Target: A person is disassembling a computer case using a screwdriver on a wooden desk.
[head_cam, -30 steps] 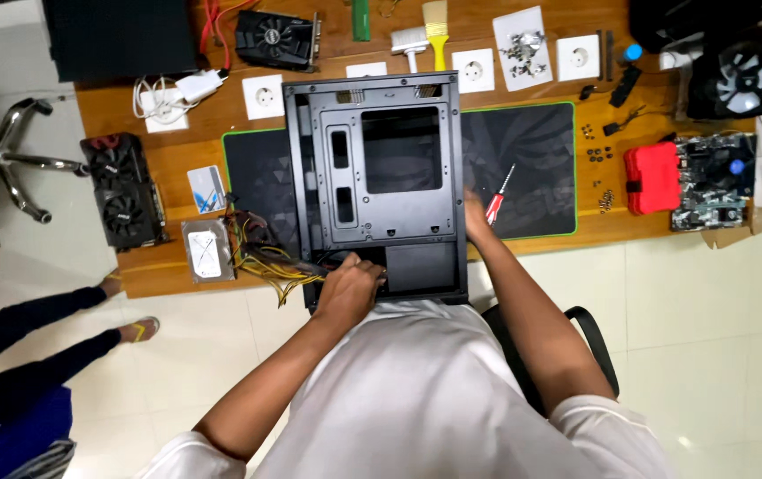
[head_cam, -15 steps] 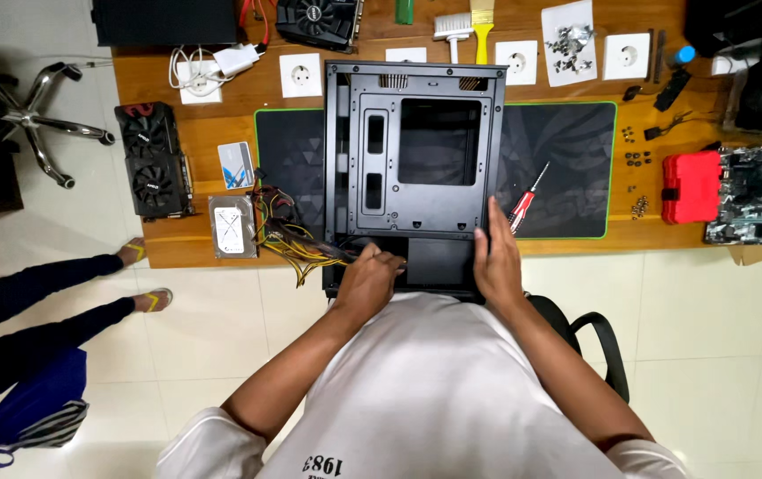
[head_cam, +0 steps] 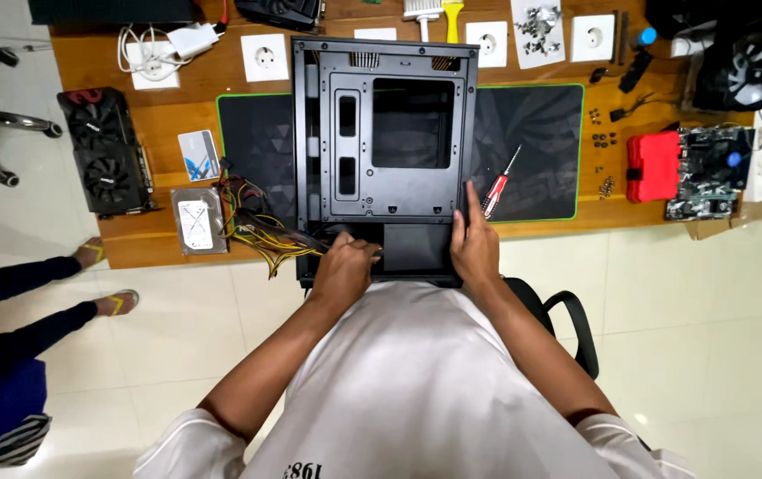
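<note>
A black computer case (head_cam: 385, 133) lies open on a dark desk mat (head_cam: 532, 146) on the wooden table. My left hand (head_cam: 343, 266) is curled inside the case's near-left corner, where a bundle of yellow and black cables (head_cam: 261, 232) enters; what it grips there is hidden. My right hand (head_cam: 474, 241) lies flat against the case's near-right edge, fingers pointing away from me. A red-handled screwdriver (head_cam: 498, 188) lies on the mat just right of that hand.
On the left of the table lie a graphics card (head_cam: 104, 151), a hard drive (head_cam: 196, 222) and a small white box (head_cam: 198, 155). A red box (head_cam: 652, 166) and a motherboard (head_cam: 707, 170) sit at right. Another person's legs (head_cam: 17, 293) stand at left. A chair arm (head_cam: 567, 319) is beside me.
My right hand has slid from the case's right side down to its near-right edge. My left hand stays in the near-left corner. The view has shifted, bringing the table closer.
</note>
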